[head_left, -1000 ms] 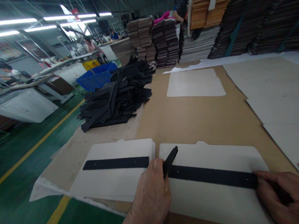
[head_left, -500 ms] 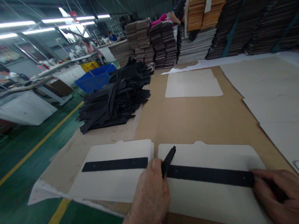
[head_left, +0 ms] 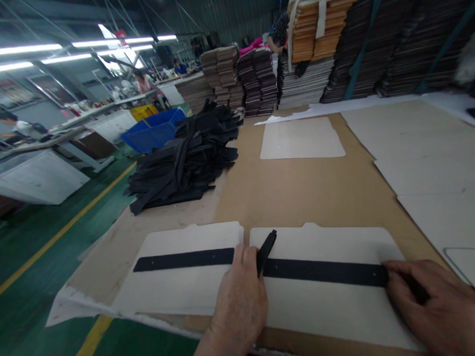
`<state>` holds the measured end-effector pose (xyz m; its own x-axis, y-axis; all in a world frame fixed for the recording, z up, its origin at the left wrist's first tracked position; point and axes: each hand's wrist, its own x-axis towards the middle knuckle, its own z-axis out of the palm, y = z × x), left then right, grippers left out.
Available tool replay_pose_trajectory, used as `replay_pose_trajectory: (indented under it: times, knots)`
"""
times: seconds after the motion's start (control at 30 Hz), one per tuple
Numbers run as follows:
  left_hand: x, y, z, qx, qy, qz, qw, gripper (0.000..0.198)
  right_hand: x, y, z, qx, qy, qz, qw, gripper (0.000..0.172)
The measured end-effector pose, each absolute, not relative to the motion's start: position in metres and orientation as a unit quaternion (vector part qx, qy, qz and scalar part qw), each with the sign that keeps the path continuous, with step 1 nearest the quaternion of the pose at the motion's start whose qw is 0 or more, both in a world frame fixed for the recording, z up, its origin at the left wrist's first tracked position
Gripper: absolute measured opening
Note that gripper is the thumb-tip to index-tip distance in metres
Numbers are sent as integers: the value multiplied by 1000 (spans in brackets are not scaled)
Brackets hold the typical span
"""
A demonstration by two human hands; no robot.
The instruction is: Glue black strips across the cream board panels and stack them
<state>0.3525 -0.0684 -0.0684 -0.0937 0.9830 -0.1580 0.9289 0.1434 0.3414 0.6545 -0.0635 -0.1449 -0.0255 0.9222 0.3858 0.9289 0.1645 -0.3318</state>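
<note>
Two pale boards with small tabs on their far edges lie side by side, the left board [head_left: 168, 296] and the right board [head_left: 316, 312]. A black strip [head_left: 326, 272] with small holes runs across the right board. My right hand [head_left: 435, 300] pinches that strip's right end between thumb and finger. Near the strip's left end, my left hand [head_left: 242, 300] is closed around a narrow black piece [head_left: 267, 252] that sticks up at a slant; its kind is unclear. Another black strip [head_left: 182, 260] lies across the left board, its right end beside my left fingers.
A heap of black strips [head_left: 181, 159] lies at the table's left edge, near a blue crate [head_left: 151, 132]. Farther back lies a single pale board [head_left: 302, 138]. Large pale sheets [head_left: 430, 146] cover the right side. Tall stacks [head_left: 256, 81] stand behind, with people at work beyond.
My view has shifted slightly, with the background lower in the picture. My right hand appears a little farther left and up, still pinching the strip. The left hand keeps its hold.
</note>
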Motion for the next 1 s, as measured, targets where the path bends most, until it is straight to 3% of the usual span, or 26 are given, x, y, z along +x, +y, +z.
replay_pose_trajectory:
  times: [0.4, 0.6, 0.77, 1.0]
  knots:
    - [354, -87, -70, 726, 679, -57, 92, 54, 638, -80, -100, -608, -777, -18, 161, 29]
    - [348, -96, -71, 760, 637, -100, 84, 86, 632, -92, -101, -567, -811, -125, 79, 57]
    - [351, -95, -68, 762, 623, -157, 84, 88, 628, -96, -99, -533, -823, -198, 29, 64]
    - [352, -95, -75, 764, 619, -158, 84, 88, 626, -96, -93, -480, -844, -233, 56, 60]
